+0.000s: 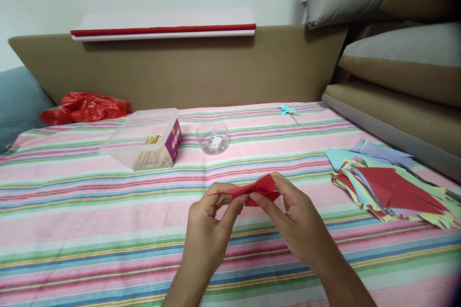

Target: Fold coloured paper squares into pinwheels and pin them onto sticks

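A piece of red paper [265, 185], folded and curled into several points, is held up above the striped cloth. My left hand [211, 220] pinches its left side between thumb and fingers. On the other side my right hand [295, 216] grips it, thumb pressed near the middle and fingers behind. Both thumb tips almost meet at the paper's centre. A finished light-blue paper pinwheel [287, 110] on a thin stick lies farther back. To the right is a stack of cut paper sheets [399, 189] in red, yellow, blue and purple, their edges slit.
A clear plastic box [144, 127] holding wooden sticks stands at the left, beside a round clear container [212, 138] with small bits inside. A red plastic bag [90, 107] lies at the back left. Stacked cushions [403, 72] border the right side. The striped cloth [90, 230] covers the surface.
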Demonstrator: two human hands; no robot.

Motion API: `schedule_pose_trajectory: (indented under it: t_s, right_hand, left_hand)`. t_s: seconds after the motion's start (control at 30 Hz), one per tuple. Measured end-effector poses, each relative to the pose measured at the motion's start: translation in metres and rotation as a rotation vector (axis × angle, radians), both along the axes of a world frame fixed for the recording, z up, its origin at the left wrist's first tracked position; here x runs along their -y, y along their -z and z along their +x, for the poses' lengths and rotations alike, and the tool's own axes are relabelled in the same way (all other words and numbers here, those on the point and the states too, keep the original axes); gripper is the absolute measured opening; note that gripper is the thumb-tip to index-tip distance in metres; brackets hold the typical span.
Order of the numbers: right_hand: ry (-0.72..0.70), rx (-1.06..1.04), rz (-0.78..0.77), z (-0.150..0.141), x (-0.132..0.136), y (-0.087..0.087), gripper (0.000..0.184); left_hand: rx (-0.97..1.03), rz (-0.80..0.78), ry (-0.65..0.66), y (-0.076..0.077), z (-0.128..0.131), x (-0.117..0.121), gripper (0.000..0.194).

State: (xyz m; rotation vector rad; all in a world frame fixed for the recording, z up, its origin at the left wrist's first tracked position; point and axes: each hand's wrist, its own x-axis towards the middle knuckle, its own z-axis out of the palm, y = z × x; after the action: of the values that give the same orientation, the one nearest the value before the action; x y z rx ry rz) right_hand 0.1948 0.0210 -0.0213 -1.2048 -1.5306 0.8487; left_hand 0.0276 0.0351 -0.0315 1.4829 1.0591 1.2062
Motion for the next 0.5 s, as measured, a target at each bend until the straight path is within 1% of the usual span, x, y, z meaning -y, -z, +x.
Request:
schedule_pose_trajectory:
  t_s: [0.1,0.17,0.2,0.27,0.33,0.37,0.43,0.5]
  right_hand:
    - [0.006,0.015,0.023,0.0,0.001,0.0,0.018]
    - [0.001,0.015,0.063,0.0,0.001,0.001,0.016]
    - [0.002,0.021,0.102,0.0,0.001,0.003,0.013]
    - [0.005,0.046,0.219,0.0,0.0,0.005,0.01]
    - [-0.007,0.08,0.336,0.001,-0.001,0.007,0.014]
    - [-0.015,0.096,0.382,0.001,-0.001,0.008,0.017]
    - [-0.022,0.131,0.445,0.001,-0.001,0.008,0.021]
    - [-0.007,0.16,0.498,0.001,-0.001,0.007,0.023]
  left_hand:
    - [-0.073,0.044,-0.01,-0.001,-0.002,0.001,0.01]
    - [-0.125,0.105,-0.031,-0.003,-0.004,0.002,0.008]
    - [-0.16,0.17,-0.045,-0.003,-0.005,0.002,0.007]
    - [-0.237,0.367,-0.054,-0.005,-0.01,0.002,0.016]
    - [-0.301,0.584,-0.023,-0.006,-0.014,0.001,0.027]
    - [-0.32,0.673,-0.003,-0.007,-0.016,0.0,0.029]
    - [-0.341,0.783,0.024,-0.008,-0.019,-0.001,0.028]
    - [-0.338,0.829,0.027,-0.008,-0.021,-0.003,0.026]
